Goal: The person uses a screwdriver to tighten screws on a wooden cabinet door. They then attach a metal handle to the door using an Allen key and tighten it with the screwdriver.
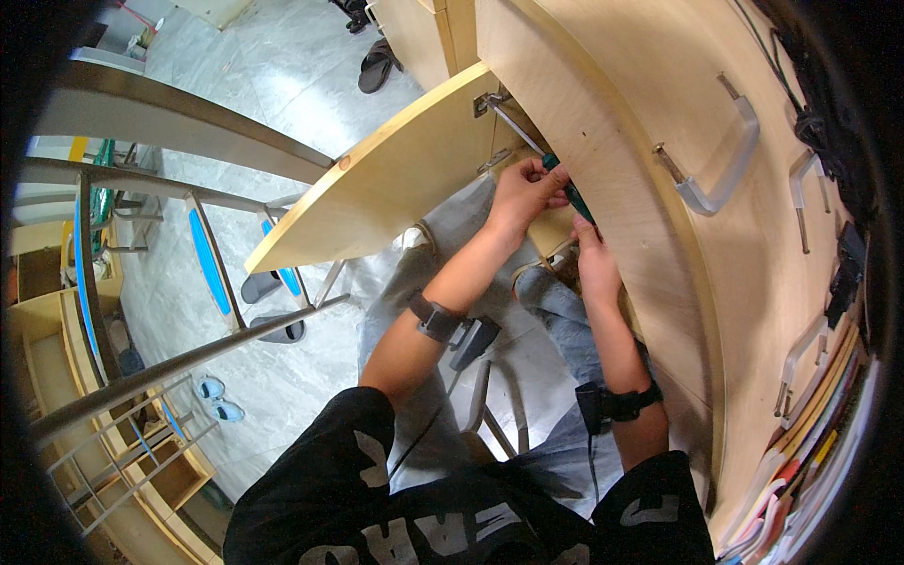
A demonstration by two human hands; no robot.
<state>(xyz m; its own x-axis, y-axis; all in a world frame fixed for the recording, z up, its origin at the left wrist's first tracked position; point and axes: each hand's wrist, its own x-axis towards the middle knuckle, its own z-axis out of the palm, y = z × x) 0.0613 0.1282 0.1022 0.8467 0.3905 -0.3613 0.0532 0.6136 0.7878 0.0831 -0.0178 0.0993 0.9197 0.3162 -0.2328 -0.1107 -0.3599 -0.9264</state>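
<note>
A screwdriver with a dark green handle [578,201] and a long metal shaft is held under the edge of the wooden desk. Its tip reaches a metal hinge [486,104] near the top corner of the swung-out cabinet door [395,179]. My left hand [527,196] is closed round the front of the handle. Closer to me, my right hand [593,254] has its fingers closed at the handle's rear end; the desk edge partly hides them. A second hinge [494,160] shows lower on the door.
On the desk surface to the right lie several loose grey pull handles [730,179] with screws, and a stack of books [800,443]. A metal ladder [202,254] with blue treads stands left. Slippers [279,328] lie on the tiled floor.
</note>
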